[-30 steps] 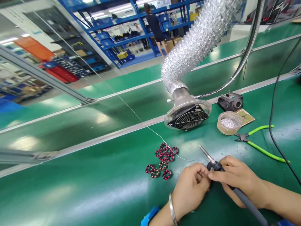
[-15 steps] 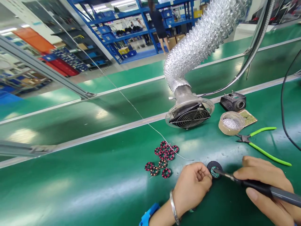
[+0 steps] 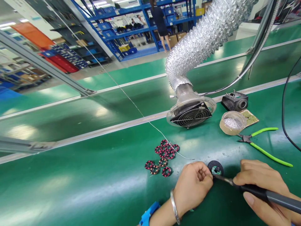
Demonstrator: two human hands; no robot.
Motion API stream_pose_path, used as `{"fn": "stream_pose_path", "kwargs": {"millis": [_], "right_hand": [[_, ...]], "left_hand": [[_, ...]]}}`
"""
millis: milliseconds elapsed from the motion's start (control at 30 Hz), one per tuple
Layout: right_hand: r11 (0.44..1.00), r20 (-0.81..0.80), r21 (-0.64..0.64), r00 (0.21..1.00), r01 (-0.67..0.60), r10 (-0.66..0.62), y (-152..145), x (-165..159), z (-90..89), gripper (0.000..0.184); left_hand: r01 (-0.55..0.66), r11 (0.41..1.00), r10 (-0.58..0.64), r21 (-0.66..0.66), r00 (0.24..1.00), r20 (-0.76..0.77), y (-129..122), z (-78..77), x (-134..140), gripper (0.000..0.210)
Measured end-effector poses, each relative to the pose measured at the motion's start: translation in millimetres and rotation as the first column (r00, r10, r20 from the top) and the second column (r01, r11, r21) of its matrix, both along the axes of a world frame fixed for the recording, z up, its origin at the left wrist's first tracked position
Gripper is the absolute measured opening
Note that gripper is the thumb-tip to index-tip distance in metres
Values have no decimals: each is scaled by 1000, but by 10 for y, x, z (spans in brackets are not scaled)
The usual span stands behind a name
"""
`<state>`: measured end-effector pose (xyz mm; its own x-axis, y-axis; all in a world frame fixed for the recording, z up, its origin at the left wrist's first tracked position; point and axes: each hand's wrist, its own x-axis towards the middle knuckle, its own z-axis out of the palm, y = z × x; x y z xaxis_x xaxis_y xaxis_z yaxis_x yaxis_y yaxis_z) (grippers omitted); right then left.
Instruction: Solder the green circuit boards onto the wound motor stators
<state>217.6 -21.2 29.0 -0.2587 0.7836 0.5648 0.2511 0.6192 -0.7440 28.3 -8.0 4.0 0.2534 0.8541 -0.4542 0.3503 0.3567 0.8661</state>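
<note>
My right hand (image 3: 265, 183) is closed round the dark handle of a soldering iron (image 3: 252, 189), which points left. Its tip reaches the near edge of a small black disc (image 3: 213, 164) with a green circuit board in its middle. My left hand (image 3: 194, 179) is pinched shut at the disc's left side, close to the iron's tip. What lies between those fingertips is hidden. Left of this hand lie several small ring-shaped coils (image 3: 166, 171) in red and black, some more copper-coloured. A strand of solder wire (image 3: 175, 150) hangs down, ending just above my left hand.
A fume extractor hood (image 3: 191, 114) hangs over the green bench on a silver duct (image 3: 188, 59). Green-handled cutters (image 3: 264, 152) lie at right, near a round tub of metal shavings (image 3: 232, 124) and a black stand (image 3: 235, 101). Someone (image 3: 160, 22) stands by the far shelves.
The iron's tip has moved from the green board in the disc's middle down and slightly left to the disc's near edge. My left hand stays nearly in place.
</note>
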Motion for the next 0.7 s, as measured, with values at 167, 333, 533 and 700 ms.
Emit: {"fn": "stream_pose_path", "kwargs": {"millis": [167,333,533,700], "right_hand": [[996,80,-1,993,-90,90,18,4,37,17],[1000,43,0,999,-21,21,6,7,51,16],[997,109,17,991,-78,76,51,89,173,18],[997,101,46,993,-65,60,53,148,175,18]], "left_hand": [[5,1000,-5,14,1000,-15,-12,6,3,9],[7,1000,-7,11,1000,-20,-2,11,5,9],[5,1000,-4,10,1000,-19,9,5,15,9],[19,1000,-19,20,999,-26,0,16,5,8]]}}
